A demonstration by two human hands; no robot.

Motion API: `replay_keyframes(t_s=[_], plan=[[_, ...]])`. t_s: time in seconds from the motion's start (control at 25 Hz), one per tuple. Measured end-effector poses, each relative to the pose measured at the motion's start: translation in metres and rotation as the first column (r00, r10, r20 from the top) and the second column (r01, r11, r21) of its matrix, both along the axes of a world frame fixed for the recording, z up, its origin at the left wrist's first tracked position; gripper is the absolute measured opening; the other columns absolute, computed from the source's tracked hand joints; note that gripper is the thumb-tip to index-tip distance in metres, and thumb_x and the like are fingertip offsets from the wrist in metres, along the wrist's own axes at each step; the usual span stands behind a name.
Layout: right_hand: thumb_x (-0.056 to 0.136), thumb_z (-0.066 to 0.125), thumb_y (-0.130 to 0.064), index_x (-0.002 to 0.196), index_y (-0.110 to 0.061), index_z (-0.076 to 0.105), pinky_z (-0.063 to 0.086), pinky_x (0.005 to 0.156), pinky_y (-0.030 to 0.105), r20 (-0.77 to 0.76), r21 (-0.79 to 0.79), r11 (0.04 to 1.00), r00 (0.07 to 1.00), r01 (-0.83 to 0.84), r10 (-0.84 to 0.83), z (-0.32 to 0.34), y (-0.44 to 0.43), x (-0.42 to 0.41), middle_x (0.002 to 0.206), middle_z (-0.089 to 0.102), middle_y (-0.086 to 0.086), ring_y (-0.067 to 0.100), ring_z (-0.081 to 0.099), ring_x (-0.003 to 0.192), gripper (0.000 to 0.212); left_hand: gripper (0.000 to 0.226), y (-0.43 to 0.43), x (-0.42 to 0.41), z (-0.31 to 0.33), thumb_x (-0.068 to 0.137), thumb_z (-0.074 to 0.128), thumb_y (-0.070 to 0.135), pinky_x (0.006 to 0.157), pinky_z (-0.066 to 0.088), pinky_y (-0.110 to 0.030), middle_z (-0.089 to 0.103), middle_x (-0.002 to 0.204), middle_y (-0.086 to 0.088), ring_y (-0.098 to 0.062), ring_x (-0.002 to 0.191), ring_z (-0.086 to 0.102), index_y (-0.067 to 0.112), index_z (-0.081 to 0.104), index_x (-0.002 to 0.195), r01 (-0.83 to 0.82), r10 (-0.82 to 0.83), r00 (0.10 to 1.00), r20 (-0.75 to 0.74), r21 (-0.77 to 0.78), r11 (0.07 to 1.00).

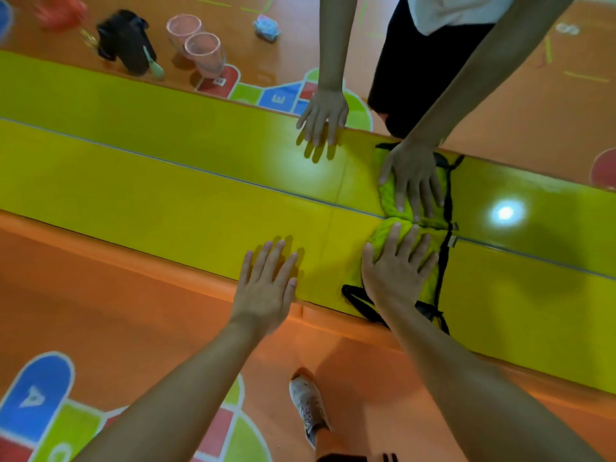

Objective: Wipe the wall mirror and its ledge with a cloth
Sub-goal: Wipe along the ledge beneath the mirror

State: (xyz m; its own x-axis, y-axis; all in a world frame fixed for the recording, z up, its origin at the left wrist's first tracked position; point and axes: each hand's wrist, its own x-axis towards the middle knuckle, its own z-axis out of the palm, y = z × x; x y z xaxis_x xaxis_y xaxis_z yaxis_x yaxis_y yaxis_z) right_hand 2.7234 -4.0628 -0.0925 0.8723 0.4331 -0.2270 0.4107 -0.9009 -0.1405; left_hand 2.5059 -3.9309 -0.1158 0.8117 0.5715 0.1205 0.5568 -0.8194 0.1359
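A glossy yellow ledge (166,198) runs diagonally across the view and meets the wall mirror (520,108) along a thin seam. My right hand (396,271) presses flat, fingers spread, on a yellow-green cloth (383,240) with black trim. The cloth lies on the ledge, bunched against the mirror's bottom edge. My left hand (266,291) rests flat on the bare ledge to the left of the cloth, fingers straight. The mirror reflects both hands, the cloth and the ledge.
The floor is orange with a coloured hopscotch pattern (43,411), and my shoe (310,405) stands near the ledge's base. Reflected in the mirror are two pink cups (200,45), a black bag (125,40) and a small blue packet (266,26) on the floor behind me.
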Motion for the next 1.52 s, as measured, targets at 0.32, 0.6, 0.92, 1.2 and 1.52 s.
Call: replay_keyframes(t_s=[0.32,0.6,0.92,1.2,1.52], plan=[[0.101,0.009,-0.066,0.162,-0.028,-0.011,-0.011,0.123,0.058,-0.020,-0.027,0.993,0.993,-0.116,0.115,0.002,0.113,-0.077,0.170,-0.016,0.007,0.034,-0.019,0.155,0.075,0.055,0.105,-0.056,0.004,0.106,0.025,0.042,0.124,0.012,-0.054,0.026,0.168,-0.006,-0.027,0.157,0.019,0.022,0.041,0.155,-0.071,0.071,0.997,0.020,-0.027,0.997],[0.100,0.014,-0.067,0.162,-0.026,-0.009,-0.010,0.124,0.058,-0.014,-0.048,0.997,0.998,-0.056,0.056,-0.003,0.231,-0.150,0.171,-0.012,0.010,0.034,-0.018,0.156,0.078,0.054,0.219,-0.152,-0.008,0.107,0.027,0.040,0.123,0.018,-0.056,0.034,0.165,-0.011,-0.031,0.154,0.027,0.019,0.047,0.152,-0.093,0.095,0.992,0.079,-0.033,0.995],[0.099,0.012,-0.068,0.162,-0.028,-0.010,-0.010,0.124,0.057,0.004,-0.060,0.996,0.998,-0.063,0.063,-0.005,0.368,-0.242,0.171,-0.013,0.008,0.033,-0.016,0.156,0.078,0.051,0.356,-0.259,-0.010,0.109,0.029,0.040,0.123,0.023,-0.058,0.032,0.165,-0.012,-0.031,0.155,0.025,0.021,0.049,0.152,-0.028,0.028,0.994,0.102,-0.001,1.000],[0.100,0.014,-0.067,0.163,-0.029,-0.006,-0.008,0.124,0.057,0.034,-0.051,0.994,0.994,-0.101,0.103,-0.006,0.483,-0.319,0.171,-0.011,0.007,0.033,-0.014,0.157,0.077,0.051,0.448,-0.327,-0.010,0.106,0.039,0.036,0.122,0.022,-0.060,0.031,0.166,-0.012,-0.031,0.156,0.021,0.020,0.047,0.153,-0.013,0.015,0.990,0.138,-0.018,1.000],[0.100,0.015,-0.066,0.163,-0.025,-0.004,-0.006,0.124,0.060,0.035,0.015,0.978,0.978,-0.206,0.206,-0.010,0.635,-0.421,0.171,-0.006,0.011,0.037,-0.009,0.157,0.077,0.052,0.573,-0.416,0.000,0.110,0.027,0.041,0.124,0.021,-0.058,0.027,0.167,-0.011,-0.030,0.157,0.017,0.022,0.042,0.156,-0.122,0.122,0.991,0.061,-0.002,0.993]])
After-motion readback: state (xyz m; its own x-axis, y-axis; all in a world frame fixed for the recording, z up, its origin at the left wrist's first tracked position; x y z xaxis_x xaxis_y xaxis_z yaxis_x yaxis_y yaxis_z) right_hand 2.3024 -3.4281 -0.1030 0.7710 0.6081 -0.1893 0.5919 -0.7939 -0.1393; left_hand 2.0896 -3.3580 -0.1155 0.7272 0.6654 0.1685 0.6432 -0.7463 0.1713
